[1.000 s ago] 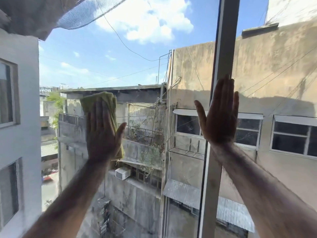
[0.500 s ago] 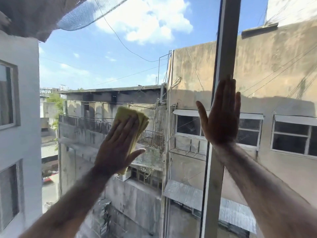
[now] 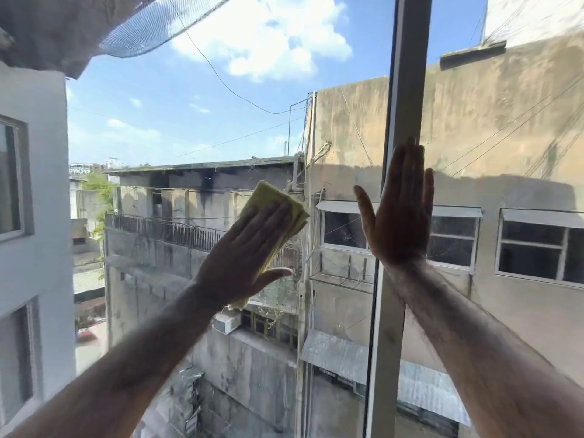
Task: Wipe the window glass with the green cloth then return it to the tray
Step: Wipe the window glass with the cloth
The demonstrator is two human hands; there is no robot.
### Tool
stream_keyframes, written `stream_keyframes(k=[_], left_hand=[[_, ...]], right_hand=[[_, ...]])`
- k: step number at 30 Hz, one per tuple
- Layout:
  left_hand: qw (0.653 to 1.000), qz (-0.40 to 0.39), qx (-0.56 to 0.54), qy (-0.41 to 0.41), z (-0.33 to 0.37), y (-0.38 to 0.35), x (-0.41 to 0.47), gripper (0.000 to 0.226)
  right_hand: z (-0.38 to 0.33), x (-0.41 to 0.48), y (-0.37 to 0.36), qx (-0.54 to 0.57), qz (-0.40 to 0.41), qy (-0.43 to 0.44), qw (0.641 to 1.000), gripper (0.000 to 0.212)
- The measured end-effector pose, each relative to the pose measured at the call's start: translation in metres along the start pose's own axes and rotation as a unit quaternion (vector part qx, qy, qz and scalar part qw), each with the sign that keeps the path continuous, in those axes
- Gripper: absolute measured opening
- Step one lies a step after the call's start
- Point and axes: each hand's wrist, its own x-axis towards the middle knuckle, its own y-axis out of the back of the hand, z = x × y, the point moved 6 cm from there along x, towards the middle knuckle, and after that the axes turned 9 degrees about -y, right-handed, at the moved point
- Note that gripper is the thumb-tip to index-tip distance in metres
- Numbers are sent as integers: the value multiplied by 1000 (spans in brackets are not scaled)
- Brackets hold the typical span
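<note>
Up close: two hands on window glass (image 3: 189, 128).
Left hand (image 3: 249, 257), flat and open, presses a green cloth (image 3: 284, 207) to the pane; right hand (image 3: 399, 213), open and empty, rests on the frame (image 3: 407, 74).

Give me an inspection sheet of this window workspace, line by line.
Surface: clear window glass pane, being wiped.
Job's things: folded green cloth pressed flat on the glass; tray not in view.
Clutter: nothing seen.
Hands: left hand flat over the cloth; right hand open, flat against the grey vertical window frame.
Cables: overhead wires outside only.
Surroundings: weathered concrete buildings, blue sky with clouds.
</note>
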Motion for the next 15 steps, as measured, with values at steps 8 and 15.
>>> stream_keyframes(k=[8,15], left_hand=[[886,106,-28,450,-139,37,-14,88],[951,55,-48,300,-76,39,81,99]], right_hand=[[0,0,-1,2,-7,-6,1000,89],[-1,1,1,15,-13,-9,1000,89]])
